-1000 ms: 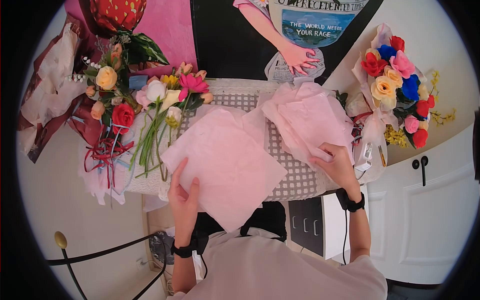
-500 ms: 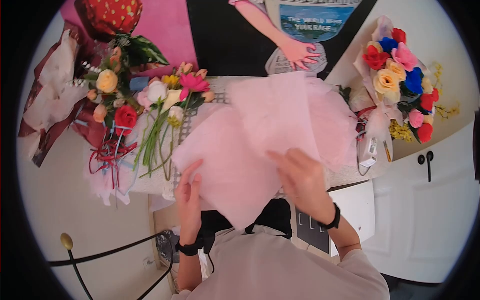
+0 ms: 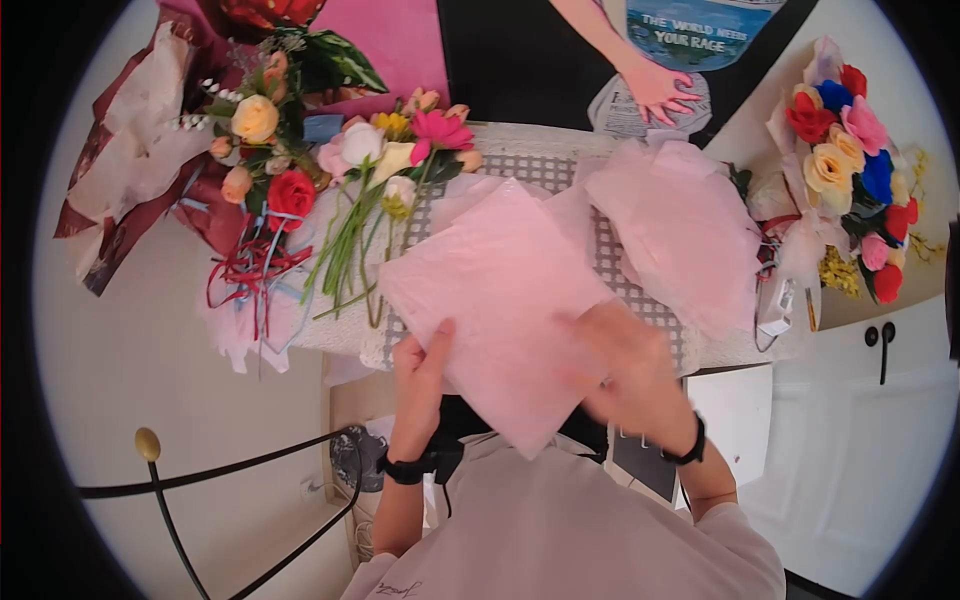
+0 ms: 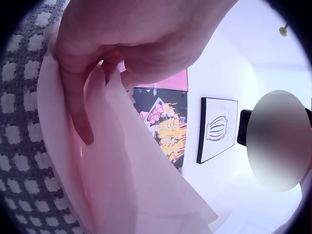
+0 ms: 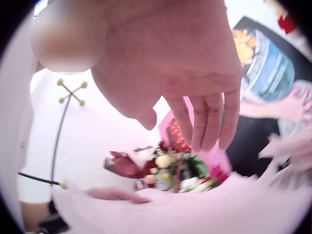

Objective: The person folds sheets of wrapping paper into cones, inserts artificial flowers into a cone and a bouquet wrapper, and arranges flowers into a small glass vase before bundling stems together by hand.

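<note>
Paper sheet point(image 3: 490, 290), pink and set cornerwise, lies between the left and right fingers, its near corner extending below both toward the shirt point(image 3: 560, 530). Left hand point(image 3: 418, 378): thumb and fingers pinch the sheet's left edge, the paper passing between them in the left wrist view. Right hand point(image 3: 635, 365): blurred in the head view; in the right wrist view its fingers hang nearly straight and slightly spread above pink paper, thumb apart. Ahead and to the right of the right fingers is a pink paper pile point(image 3: 690, 230); ahead and to the left of the left fingers lie long-stemmed flowers point(image 3: 345, 240). Checked cloth point(image 3: 608, 255) shows ahead of the right fingers, between sheet and pile.
</note>
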Tool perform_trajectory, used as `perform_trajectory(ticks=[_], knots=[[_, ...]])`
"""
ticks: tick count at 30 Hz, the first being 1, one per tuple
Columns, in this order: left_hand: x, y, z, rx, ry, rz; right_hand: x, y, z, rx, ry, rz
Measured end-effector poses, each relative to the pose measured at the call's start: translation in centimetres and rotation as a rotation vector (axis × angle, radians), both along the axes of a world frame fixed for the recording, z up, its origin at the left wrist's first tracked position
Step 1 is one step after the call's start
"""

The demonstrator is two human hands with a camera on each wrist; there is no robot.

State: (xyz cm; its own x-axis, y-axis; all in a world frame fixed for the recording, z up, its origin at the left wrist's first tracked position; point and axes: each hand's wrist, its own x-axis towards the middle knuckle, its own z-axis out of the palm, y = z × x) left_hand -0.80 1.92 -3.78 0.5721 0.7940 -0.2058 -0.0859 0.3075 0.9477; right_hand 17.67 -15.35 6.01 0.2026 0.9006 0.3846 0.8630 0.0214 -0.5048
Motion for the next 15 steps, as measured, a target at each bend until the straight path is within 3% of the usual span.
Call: perform_trajectory(ticks=[2,4,8,10,15], knots=[[-0.4,0.4,0.1,-0.015,0.068,-0.010,4.6,-1.7,0.1,0.095,-0.126,-0.284],[-0.3,0.7,0.2,0.005,0.046,-0.021,8.2,-3.1,0.2,-0.030,-0.291,-0.550],[0.1,1.2,0.5,0.031,0.071,0.018,12.8,-6.8,-5.0,-0.216,-0.393,-0.564],[0.6,1.2,0.8,0.096,0.075,0.078,13.0,-7.3,-5.3,-0.341,-0.111,-0.470],[0.4,1.4,0.8,0.067,0.048,0.027,13.7,-8.4,-5.3,-0.185,-0.077,-0.460]])
